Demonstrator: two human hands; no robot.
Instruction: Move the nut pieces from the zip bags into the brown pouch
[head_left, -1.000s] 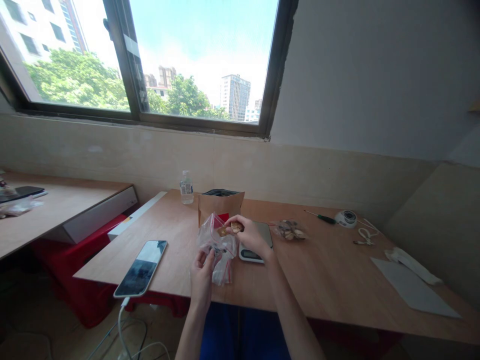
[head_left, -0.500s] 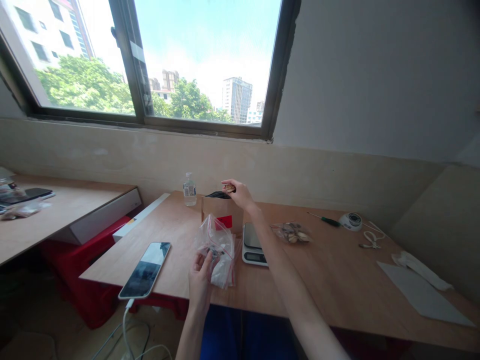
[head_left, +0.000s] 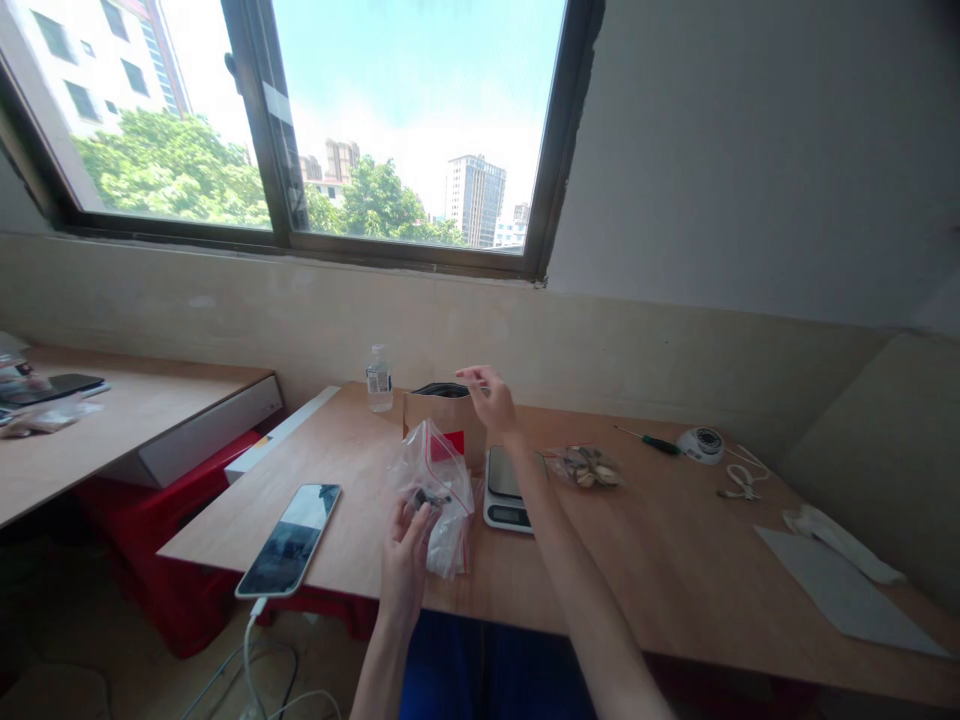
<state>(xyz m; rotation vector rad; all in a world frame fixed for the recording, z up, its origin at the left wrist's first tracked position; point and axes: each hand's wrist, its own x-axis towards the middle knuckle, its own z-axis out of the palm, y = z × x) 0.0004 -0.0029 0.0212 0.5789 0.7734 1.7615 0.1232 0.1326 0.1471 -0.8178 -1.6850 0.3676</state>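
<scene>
Clear bag (head_left: 444,478): was gripped low in the curled left hand (head_left: 409,525), the nearer of the hands; extended lengthwise upward and away, toward the brown pouch (head_left: 450,412). Lay below and leftward of the right hand (head_left: 491,398), without contact. Over the pouch's right rim, held the right hand loosely uncurled, with nothing visible in grasp.

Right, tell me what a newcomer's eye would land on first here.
Probably the bright window, filling much of the upper left above the table. Next, the two hands near the middle: the left hand holds a clear plastic bag with small dark pieces inside, while the right hand is raised beside the mouth of a brown bag standing behind it.
</scene>
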